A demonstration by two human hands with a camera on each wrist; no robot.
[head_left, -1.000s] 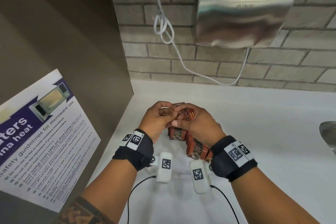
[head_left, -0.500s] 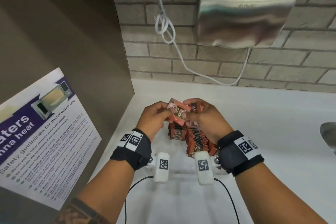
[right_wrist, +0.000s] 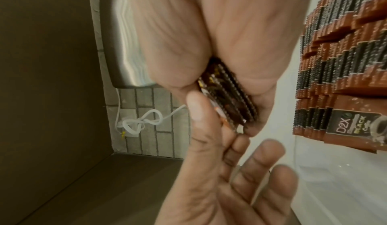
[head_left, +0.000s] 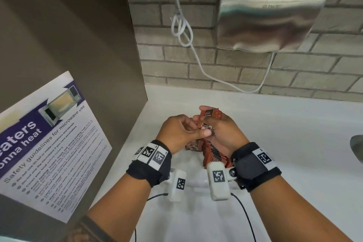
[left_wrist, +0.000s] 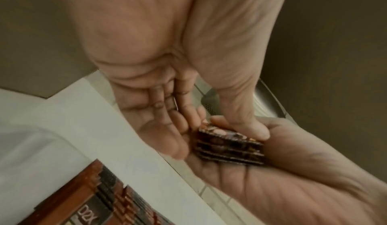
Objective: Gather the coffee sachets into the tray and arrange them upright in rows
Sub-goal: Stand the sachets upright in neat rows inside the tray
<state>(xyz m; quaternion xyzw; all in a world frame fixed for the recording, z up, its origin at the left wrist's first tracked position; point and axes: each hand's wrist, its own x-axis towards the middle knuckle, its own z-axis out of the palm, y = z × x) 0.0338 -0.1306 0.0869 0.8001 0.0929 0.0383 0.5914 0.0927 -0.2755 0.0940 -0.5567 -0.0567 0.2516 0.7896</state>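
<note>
Brown-and-black coffee sachets (head_left: 213,153) stand upright in rows in a white tray (head_left: 194,181) on the counter, also seen in the right wrist view (right_wrist: 345,63) and the left wrist view (left_wrist: 94,203). Above them my right hand (head_left: 214,122) grips a small stack of sachets (head_left: 211,113) (left_wrist: 230,145) (right_wrist: 226,96). My left hand (head_left: 198,129) meets it from the left. Its thumb (right_wrist: 196,109) and forefinger pinch the stack's lower end, and the other fingers (right_wrist: 272,154) hang loose.
A steel hand dryer (head_left: 271,17) and a looped white cable (head_left: 181,27) hang on the brick wall behind. A brown panel with a microwave safety poster (head_left: 49,143) closes off the left. A sink edge (head_left: 356,145) shows at the right of the white counter (head_left: 294,133).
Half a second ago my left hand held one sachet slanted and face-up between both hands. Now that sachet lies against the stack in my right hand, and the left hand pinches lower.
</note>
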